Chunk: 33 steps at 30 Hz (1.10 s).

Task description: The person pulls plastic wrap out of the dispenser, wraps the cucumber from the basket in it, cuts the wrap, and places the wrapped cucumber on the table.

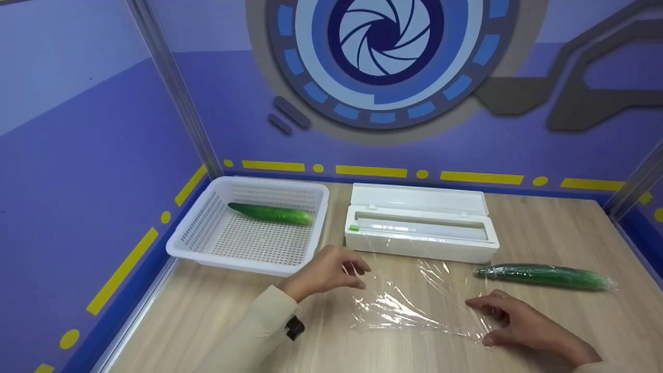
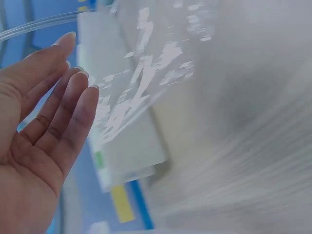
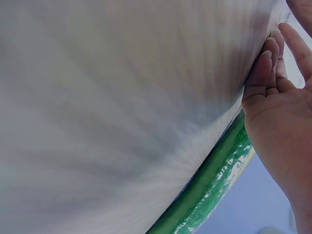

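Observation:
A sheet of clear plastic wrap (image 1: 399, 305) lies over the table in front of the white wrap box (image 1: 422, 247), its near edge crinkled and shiny. At the sheet's left side hovers my left hand (image 1: 329, 272), thumb and fingers apart and loosely bent. The left wrist view shows this hand (image 2: 48, 117) with nothing in its grasp, beside the glossy film (image 2: 146, 73). My right hand (image 1: 518, 321) is at the sheet's right edge, index finger and thumb spread, fingertips right at the film. A film-wrapped cucumber (image 1: 544, 275) lies just beyond the right hand.
The wrap box has its lid (image 1: 419, 199) raised, with a roll of film (image 1: 424, 229) inside and a green cutter piece (image 1: 354, 228) at its left end. To the left, a white plastic basket (image 1: 238, 264) holds an unwrapped cucumber (image 1: 269, 213). Printed panels (image 1: 103, 155) enclose the table.

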{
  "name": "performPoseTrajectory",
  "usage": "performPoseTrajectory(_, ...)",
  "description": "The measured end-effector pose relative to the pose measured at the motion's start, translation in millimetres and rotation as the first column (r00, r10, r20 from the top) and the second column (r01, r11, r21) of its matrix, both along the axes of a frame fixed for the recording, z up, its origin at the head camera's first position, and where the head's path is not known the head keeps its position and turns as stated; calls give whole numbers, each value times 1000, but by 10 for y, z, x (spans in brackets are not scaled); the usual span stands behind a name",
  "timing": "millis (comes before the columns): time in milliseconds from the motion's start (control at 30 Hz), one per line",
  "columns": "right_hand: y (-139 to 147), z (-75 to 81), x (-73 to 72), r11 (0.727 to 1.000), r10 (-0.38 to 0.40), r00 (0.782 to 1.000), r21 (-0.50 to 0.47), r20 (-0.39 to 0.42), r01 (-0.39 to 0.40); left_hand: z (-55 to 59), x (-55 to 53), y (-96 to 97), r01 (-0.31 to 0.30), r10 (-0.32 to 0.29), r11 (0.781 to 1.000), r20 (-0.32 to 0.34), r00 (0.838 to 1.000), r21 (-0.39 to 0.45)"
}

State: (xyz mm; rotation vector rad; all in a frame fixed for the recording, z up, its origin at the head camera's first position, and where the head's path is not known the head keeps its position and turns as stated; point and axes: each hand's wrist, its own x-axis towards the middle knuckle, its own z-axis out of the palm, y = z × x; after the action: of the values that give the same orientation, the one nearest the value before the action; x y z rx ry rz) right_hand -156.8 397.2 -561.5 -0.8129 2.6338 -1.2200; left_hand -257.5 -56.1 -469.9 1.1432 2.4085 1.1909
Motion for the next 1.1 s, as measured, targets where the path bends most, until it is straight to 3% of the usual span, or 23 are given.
performPoseTrajectory(233,-15,33,-15,999,-24,999,39,39,22,364,-145,-236,-119,124,991,-80,989,68)
performPoseTrajectory(367,-8,46,-19,998,-32,998,52,54,29,526,-283,-424,-194,205,975,-105,973,112)
performPoseTrajectory(467,-2,38,-19,997,-36,998,63,61,32,595,-382,-574,-279,289,954,-105,951,106)
performPoseTrajectory(667,7,16,-9,998,-29,998,51,57,26,631,-553,-831,-399,405,913,-75,911,83)
performPoseTrajectory(767,3,43,-11,998,-45,991,48,125,39,625,-639,-917,-437,441,897,-88,893,62)
performPoseTrajectory(867,-15,80,-21,994,-87,971,79,223,71,606,-744,-990,-469,471,882,-119,874,44)
performPoseTrajectory(1100,-52,116,-20,983,-154,946,145,286,116,466,-968,-1132,-539,539,842,-114,835,30)
